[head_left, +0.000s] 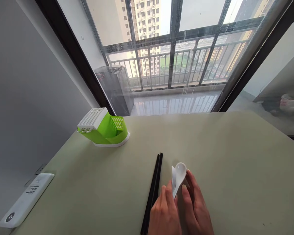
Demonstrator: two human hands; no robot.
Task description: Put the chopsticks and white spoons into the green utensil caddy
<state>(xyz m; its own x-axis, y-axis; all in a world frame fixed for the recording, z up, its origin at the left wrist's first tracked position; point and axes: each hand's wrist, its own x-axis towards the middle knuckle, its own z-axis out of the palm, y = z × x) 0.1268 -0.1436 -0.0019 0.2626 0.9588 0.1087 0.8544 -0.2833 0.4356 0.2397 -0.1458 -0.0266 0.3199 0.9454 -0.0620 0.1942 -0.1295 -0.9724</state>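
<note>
Two white spoons are held close together above the table, in the lower middle of the head view. My left hand (164,210) is closed around their handles; the left spoon (173,174) is turned edge-on. The bowl of the right spoon (180,171) faces up and points away from me. My right hand (197,209) is curled at the right side of that bowl, with a fingertip at its rim and the thumb close by. A pair of black chopsticks (155,189) lies on the table just left of my left hand, partly hidden by it.
A green and white utensil holder (110,130) stands at the table's far left. A long white box (28,199) with printed text lies by the left edge. The pale table (225,147) ends at a glass door, with a balcony behind.
</note>
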